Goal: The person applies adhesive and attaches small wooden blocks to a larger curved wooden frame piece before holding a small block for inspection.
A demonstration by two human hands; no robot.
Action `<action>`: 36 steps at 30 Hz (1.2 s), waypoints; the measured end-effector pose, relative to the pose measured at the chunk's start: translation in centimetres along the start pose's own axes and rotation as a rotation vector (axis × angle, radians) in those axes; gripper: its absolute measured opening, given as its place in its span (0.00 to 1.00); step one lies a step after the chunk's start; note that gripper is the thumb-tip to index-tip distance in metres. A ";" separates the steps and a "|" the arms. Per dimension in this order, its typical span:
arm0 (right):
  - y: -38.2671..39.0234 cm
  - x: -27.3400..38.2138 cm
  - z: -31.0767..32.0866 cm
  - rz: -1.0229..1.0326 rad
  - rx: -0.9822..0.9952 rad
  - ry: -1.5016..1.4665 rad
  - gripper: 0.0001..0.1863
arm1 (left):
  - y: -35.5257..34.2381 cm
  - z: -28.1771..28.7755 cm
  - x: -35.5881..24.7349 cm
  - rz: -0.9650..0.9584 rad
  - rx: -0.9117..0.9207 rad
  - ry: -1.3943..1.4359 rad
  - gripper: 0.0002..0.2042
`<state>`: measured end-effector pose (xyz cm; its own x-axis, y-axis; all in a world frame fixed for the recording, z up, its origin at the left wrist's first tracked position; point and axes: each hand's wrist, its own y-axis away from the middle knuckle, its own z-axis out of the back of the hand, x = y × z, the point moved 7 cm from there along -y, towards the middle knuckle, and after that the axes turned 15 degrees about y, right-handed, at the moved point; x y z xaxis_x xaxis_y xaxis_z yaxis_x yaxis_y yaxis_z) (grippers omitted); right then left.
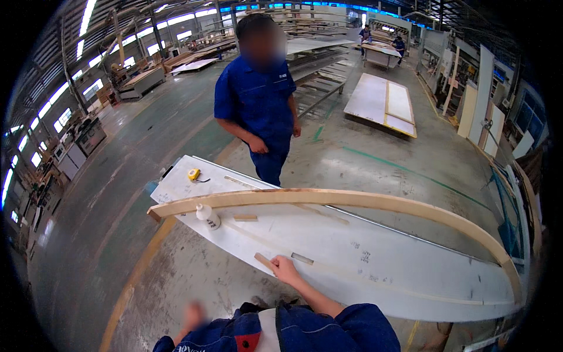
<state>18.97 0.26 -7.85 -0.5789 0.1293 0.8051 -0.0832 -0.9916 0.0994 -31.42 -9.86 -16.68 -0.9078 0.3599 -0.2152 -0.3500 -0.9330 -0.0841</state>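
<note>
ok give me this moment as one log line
right hand: holding short wooden strip over white panel | left hand: apart from panel, blurred | on panel: white plastic bottle, yellow tape measure | co-worker: standing across panel

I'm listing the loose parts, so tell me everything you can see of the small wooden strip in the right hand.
The small wooden strip is short, straight and narrow, light brown and wood-like, with no damage visible at this size. The person's right hand grips it at one end, fingers hiding that end; the other points free toward the picture's upper left. It shows against the near edge of the white panel; whether it touches the panel cannot be told.
</note>
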 end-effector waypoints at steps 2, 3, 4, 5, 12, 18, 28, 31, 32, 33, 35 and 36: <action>-0.4 -0.5 -0.1 0.030 -0.022 0.012 0.11 | -0.6 0.2 -1.6 0.004 0.013 0.079 0.17; -0.6 0.4 -0.3 0.072 -0.031 0.036 0.11 | 0.2 0.5 -1.6 0.023 0.020 0.107 0.17; -0.9 0.9 0.1 0.105 -0.051 0.069 0.12 | 0.5 0.9 -1.9 0.021 -0.071 0.095 0.17; -1.3 1.1 0.4 0.148 -0.093 0.090 0.12 | 0.8 1.6 -2.2 0.021 -0.167 0.081 0.16; -1.3 3.2 1.6 0.166 -0.103 0.157 0.11 | 3.1 3.4 3.3 0.645 -0.443 0.383 0.12; -2.1 3.3 -0.3 0.054 0.100 0.328 0.11 | -5.4 7.6 -3.3 0.875 -0.540 0.852 0.11; -2.0 8.5 1.7 0.131 -0.025 0.381 0.15 | -20.0 12.7 -13.3 0.595 -0.589 1.077 0.10; -1.9 8.1 1.5 0.138 -0.063 0.387 0.14 | -20.0 13.9 -9.1 0.687 -0.741 1.001 0.09; -2.0 8.0 1.4 0.124 -0.058 0.401 0.13 | -20.9 13.7 -9.7 0.645 -0.656 0.987 0.09; -2.2 7.8 1.5 0.111 -0.055 0.415 0.13 | -22.2 14.2 -11.2 0.600 -0.572 0.971 0.08; -2.3 8.5 1.5 0.115 -0.074 0.392 0.12 | -23.8 14.3 -14.8 0.476 -0.436 0.938 0.07; -2.3 8.8 1.4 0.117 -0.081 0.390 0.12 | -24.5 13.5 -16.8 0.394 -0.370 0.947 0.06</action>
<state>15.18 3.65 -0.14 -0.8510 0.0251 0.5246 -0.0532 -0.9978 -0.0385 -10.73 6.94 2.11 -0.3392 0.0385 -0.9399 0.1618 -0.9819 -0.0986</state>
